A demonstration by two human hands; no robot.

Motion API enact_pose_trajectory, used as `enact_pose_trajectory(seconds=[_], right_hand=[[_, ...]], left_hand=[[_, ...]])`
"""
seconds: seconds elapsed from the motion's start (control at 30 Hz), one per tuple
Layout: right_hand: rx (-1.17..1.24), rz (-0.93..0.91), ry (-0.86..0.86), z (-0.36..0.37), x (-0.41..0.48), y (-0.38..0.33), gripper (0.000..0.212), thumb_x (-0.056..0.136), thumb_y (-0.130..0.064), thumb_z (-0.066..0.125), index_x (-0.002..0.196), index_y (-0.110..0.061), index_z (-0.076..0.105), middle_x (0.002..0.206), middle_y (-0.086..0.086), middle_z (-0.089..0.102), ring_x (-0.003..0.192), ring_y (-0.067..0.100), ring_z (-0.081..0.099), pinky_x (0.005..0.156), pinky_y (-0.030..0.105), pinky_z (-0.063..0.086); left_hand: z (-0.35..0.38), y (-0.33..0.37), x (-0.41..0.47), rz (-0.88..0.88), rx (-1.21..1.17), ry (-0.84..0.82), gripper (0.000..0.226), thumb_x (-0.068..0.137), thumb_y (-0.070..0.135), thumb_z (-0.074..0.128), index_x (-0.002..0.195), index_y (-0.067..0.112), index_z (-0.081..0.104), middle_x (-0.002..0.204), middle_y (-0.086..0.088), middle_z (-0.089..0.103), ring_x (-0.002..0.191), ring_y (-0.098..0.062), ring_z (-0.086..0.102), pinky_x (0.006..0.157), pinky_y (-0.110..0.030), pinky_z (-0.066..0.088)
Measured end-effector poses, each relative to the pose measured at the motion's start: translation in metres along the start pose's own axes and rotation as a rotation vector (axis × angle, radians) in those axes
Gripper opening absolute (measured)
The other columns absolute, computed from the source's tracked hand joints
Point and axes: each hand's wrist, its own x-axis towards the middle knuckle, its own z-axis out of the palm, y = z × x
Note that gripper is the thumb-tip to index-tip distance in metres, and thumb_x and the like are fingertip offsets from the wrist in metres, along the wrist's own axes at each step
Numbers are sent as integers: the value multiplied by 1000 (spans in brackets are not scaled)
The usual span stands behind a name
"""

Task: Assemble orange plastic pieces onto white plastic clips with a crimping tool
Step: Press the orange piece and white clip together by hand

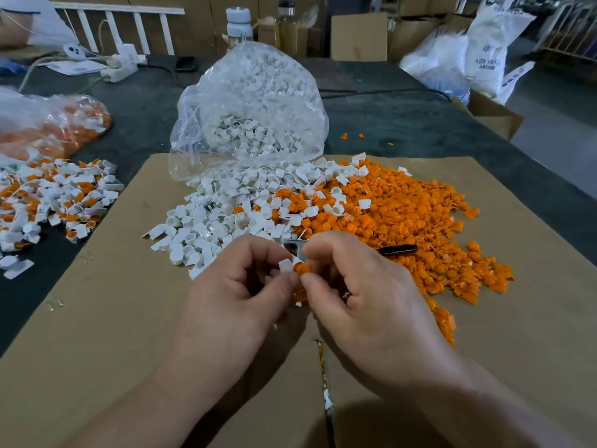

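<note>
Dark table [420, 124] is carrying everything, with a brown cardboard sheet [129, 318] lying over its near half. Clear bag [248, 108] of white clips is sitting slumped at the sheet's far edge and spilling into a white pile [219, 215] on the cardboard. Orange pile [403, 215] is spreading out to the right of it, the two mixing where they meet. Off the sheet to the left, a mixed pile [55, 195] of white-and-orange parts is lying on the table, with a second bag [64, 124] of orange contents behind it. Both forearms are coming in from the bottom edge and converging over the middle of the sheet, backs of the hands toward the camera. Left hand [239, 286] is curling, thumb and forefinger pinching a white clip [285, 265]. Right hand [355, 292] is curling likewise, thumb and forefinger pinching an orange piece [303, 268] that is touching the clip's right side. More orange is showing just below, between the two thumbs; can't tell which hand is holding it. Crimping tool [397, 249] is lying just behind the hands, black handle poking out right at the orange pile's edge, metal head mostly hidden by the right fingers.
</note>
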Motion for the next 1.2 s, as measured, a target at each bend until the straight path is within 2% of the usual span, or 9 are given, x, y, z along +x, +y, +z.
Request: enact_pose_trajectory(seconds=[0.13,0.27,0.47,0.67,0.8,0.93,1.0,1.1,1.2], right_hand=[[53,64,57,5,-1,3,15,92,-22,61,98,-35,58,85,-14,58,75,8,60,54,11,44],[409,250,79,7,-3,5,15,86,-20,60,93,-33,65,71,0,62,55,18,59,48,27,48],[1078,444,-65,1,8,3,16,82,-5,62,85,-20,68,65,15,65,51,25,61,50,30,53],[1221,495,-130,2,10,7,17,83,-5,64,86,-21,70,68,14,66,57,23,64,54,29,56],[1019,477,-93,4,6,9,15,85,-12,64,86,-25,68,68,11,68,55,24,65,52,33,53],[305,244,67,6,-3,6,8,87,-29,58,91,-34,61,79,-7,63,64,12,63,52,27,52],[-13,83,89,6,-3,2,5,88,-36,52,91,-36,56,85,-16,56,77,5,59,60,24,51],[-102,-25,45,4,-2,-1,6,93,-30,52,95,-33,58,88,-19,51,82,0,55,64,20,48],[-106,-74,13,2,-2,1,10,94,-23,54,101,-27,61,91,-16,53,83,5,56,64,24,48]], left_hand=[[1,1,1,-13,-49,25,21,74,29,82,86,40,69,63,6,64,55,-11,62,51,-20,51],[2,2,1,-34,-74,79,14,72,33,72,84,36,68,65,-1,65,58,-27,62,54,-40,52],[2,10,-2,-31,-205,11,10,76,24,75,81,29,68,60,4,67,51,-7,61,49,-17,48],[-1,8,-3,-12,-215,29,27,68,46,73,88,28,68,69,-3,69,61,-16,65,55,-29,54],[1,8,-4,22,-161,44,25,69,49,72,89,34,67,69,0,70,60,-16,66,55,-32,56],[1,8,-5,69,-15,30,16,75,48,72,88,42,65,70,7,69,56,-10,63,49,-25,54],[1,9,-6,90,20,-8,18,75,52,69,91,43,64,74,6,68,58,-11,63,47,-32,55],[1,10,-5,80,9,-15,16,80,49,78,88,44,65,74,7,69,58,-11,65,49,-26,55],[0,9,-4,4,-67,-29,17,70,44,73,86,39,68,69,2,69,56,-14,65,51,-25,55]])
